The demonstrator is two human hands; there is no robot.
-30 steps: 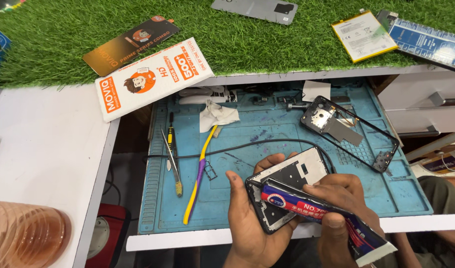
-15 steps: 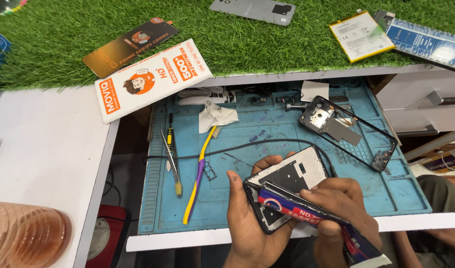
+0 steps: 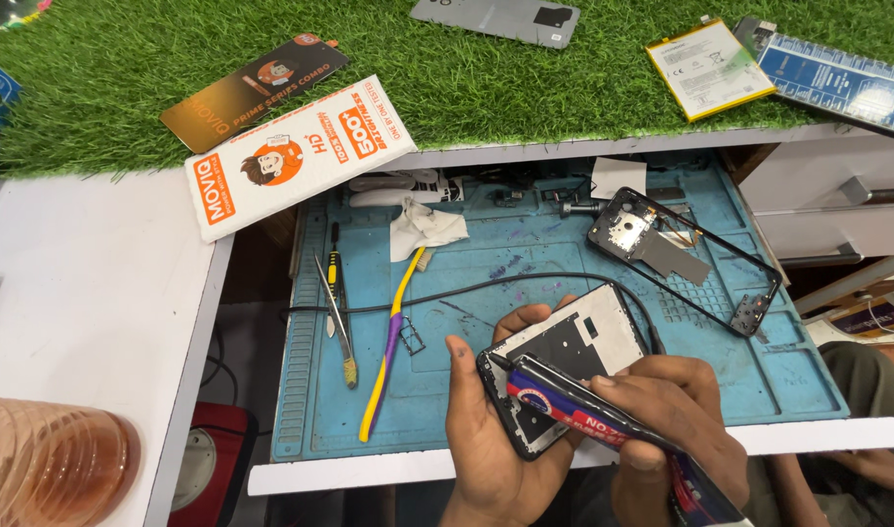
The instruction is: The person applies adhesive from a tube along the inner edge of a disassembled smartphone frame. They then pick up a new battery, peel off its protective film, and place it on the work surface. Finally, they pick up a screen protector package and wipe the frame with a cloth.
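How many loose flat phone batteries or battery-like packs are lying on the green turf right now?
2: a yellow-edged white flat battery at upper right, and a blue flat pack beside it near the right edge. More may lie out of frame.

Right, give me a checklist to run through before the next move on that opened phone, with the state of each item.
1. Opened phone supported: ok, the left hand cups it from below, thumb on its edge.
2. Dark battery gripped: ok, the right hand holds it, slanted across the phone's lower part.
3. Battery seated flat in the frame: not ok, one end rides above the edge.
4. Connector lined up: cannot tell, the hands hide it.
5. Tools in reach: ok, tweezers and the yellow and purple brush lie on the blue mat.
6. Black frame out of the way: ok, it lies apart on the mat.
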